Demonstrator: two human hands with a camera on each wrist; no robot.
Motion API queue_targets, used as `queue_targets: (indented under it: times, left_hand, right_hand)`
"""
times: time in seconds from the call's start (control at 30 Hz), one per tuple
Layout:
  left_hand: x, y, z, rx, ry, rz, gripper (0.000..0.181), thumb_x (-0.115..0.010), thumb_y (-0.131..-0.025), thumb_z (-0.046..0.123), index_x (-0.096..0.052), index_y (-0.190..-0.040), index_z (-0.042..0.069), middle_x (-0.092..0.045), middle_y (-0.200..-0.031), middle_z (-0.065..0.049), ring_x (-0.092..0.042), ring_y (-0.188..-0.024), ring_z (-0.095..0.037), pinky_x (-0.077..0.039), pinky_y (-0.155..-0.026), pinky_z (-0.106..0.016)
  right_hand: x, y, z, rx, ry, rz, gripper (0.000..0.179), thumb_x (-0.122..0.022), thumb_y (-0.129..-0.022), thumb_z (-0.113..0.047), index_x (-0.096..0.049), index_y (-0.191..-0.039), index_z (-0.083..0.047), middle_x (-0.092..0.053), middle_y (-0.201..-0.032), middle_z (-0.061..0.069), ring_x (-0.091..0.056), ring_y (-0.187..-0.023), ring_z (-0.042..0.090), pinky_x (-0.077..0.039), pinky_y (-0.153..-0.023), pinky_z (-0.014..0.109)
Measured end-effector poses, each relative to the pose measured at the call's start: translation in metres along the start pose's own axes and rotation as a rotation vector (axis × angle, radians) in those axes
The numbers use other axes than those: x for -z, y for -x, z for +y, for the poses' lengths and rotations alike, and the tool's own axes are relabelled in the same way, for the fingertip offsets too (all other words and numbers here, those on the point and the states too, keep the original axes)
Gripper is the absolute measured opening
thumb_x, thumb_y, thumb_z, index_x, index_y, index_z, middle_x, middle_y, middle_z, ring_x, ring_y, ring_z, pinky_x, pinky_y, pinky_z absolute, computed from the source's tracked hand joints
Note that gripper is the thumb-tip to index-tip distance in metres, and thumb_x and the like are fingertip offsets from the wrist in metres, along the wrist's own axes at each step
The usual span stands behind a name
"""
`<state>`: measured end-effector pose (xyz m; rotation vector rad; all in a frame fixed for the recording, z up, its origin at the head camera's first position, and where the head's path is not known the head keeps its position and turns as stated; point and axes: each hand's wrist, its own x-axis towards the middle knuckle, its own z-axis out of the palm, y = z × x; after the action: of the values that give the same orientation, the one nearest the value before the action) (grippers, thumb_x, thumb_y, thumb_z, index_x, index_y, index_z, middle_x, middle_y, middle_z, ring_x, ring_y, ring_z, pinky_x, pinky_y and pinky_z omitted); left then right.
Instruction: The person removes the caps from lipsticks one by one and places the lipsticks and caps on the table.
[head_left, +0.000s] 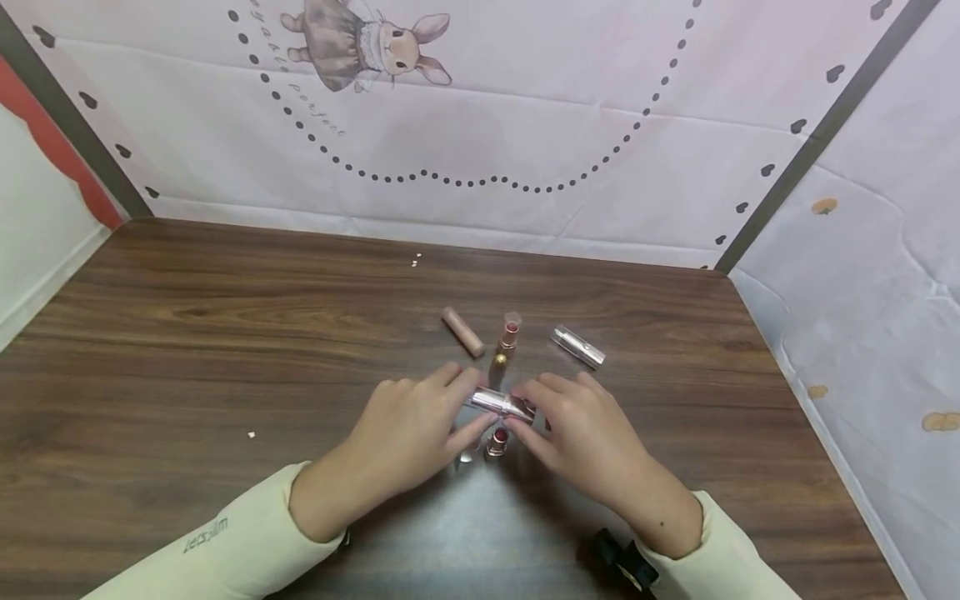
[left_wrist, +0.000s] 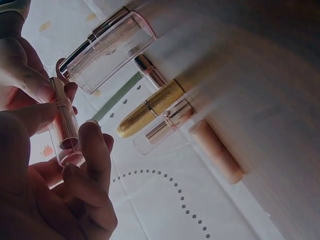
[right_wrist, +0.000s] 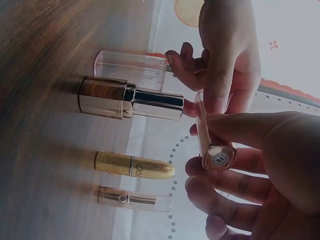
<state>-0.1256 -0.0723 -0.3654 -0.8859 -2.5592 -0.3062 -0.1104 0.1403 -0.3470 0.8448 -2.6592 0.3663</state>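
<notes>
Between both hands lies a lipstick tube (head_left: 501,403) with a shiny rose-gold base and a clear cap section, held sideways above the table. My left hand (head_left: 412,425) pinches its clear end between thumb and fingers. At the other end, my right hand (head_left: 588,433) pinches the metallic base, whose round label faces the right wrist camera. Just below them stands an uncapped lipstick (right_wrist: 130,100) with its dark red tip showing in the head view. Beside it stands a clear cap (right_wrist: 130,70). A gold glittery lipstick (left_wrist: 150,110) stands upright just beyond the hands.
Farther back stands a clear-capped lipstick (head_left: 510,331). A pinkish-beige tube (head_left: 462,332) lies to its left, and a silvery lipstick tube (head_left: 577,347) lies to its right. Small white scraps (head_left: 251,434) dot the wooden table (head_left: 187,333). A printed cloth (head_left: 487,125) hangs behind.
</notes>
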Motion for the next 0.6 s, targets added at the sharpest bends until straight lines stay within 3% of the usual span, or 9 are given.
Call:
queue_targets:
  times: [0.4, 0.6]
  left_hand:
    - [-0.001, -0.0007, 0.0017, -0.049, 0.041, 0.009, 0.029, -0.068, -0.093, 0.042, -0.064, -0.114, 0.022, -0.058, -0.089, 0.004, -0.047, -0.047, -0.008, -0.029, -0.041, -0.025]
    - [-0.0013, 0.0002, 0.0003, -0.084, 0.054, 0.005, 0.026, -0.068, -0.094, 0.04, -0.064, -0.112, 0.022, -0.056, -0.088, 0.005, -0.051, -0.05, -0.009, -0.032, -0.042, -0.026]
  right_hand:
    - [0.001, -0.0001, 0.0023, 0.016, -0.001, 0.004, 0.024, -0.082, -0.084, -0.028, -0.073, -0.103, -0.016, -0.071, -0.088, -0.007, -0.049, -0.062, 0.005, -0.041, -0.066, 0.029]
    - [0.0011, -0.0003, 0.0019, 0.026, 0.008, -0.018, 0.023, -0.082, -0.084, -0.029, -0.074, -0.102, -0.018, -0.071, -0.09, -0.007, -0.053, -0.066, 0.007, -0.041, -0.067, 0.029]
